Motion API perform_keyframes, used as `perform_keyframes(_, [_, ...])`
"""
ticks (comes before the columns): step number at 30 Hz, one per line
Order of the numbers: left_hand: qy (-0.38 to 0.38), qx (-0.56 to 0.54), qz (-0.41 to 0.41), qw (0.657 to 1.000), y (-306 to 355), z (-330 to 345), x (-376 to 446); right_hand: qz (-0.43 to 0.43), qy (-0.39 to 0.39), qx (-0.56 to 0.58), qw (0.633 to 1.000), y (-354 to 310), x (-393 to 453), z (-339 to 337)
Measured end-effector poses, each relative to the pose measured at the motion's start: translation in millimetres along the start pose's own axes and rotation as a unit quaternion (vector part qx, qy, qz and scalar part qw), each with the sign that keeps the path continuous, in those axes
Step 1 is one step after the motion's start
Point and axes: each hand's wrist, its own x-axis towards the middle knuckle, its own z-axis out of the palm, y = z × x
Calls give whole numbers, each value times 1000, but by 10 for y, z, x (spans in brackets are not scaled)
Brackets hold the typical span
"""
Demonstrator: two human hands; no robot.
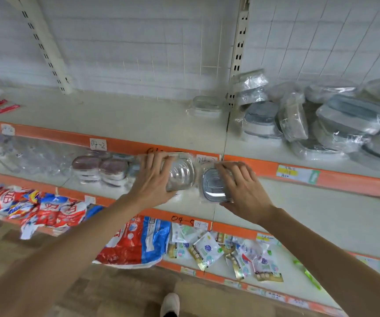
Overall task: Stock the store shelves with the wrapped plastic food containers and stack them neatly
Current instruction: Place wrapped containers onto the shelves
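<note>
Fingers of both hands curled over wrapped tubs at the middle shelf: left hand gripped a clear tub, right hand a grey-lidded tub. Best move, I'd say: set each flat beside the stack, edges square. Film glossy, crinkled, slippery-looking.

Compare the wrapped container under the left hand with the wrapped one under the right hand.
The clear ribbed plastic container under the left hand is see-through; the grey-lidded plastic container under the right hand is opaque grey on top. The clear one sits left, the grey one right. Both are plastic-wrapped.
</note>
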Motion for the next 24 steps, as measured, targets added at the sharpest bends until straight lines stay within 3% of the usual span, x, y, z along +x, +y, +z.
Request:
perform_keyframes(7, [-191, -39, 60, 979, 418, 560, -227, 98, -143, 34, 984, -44, -627, 534])
perform_keyframes(12, [-314, -74, 1, 947, 692, 1276, -366, 177, -227, 89, 954, -59, -876, 1253])
perform_keyframes(18, [-329, -141, -48, 933, 809, 2213, -478, 242, -246, 98, 934, 116, -912, 2147])
perform_keyframes(24, [-326, -158, -42, 931, 733, 2705, -303, 245, -272, 67, 928, 265, -834, 2661])
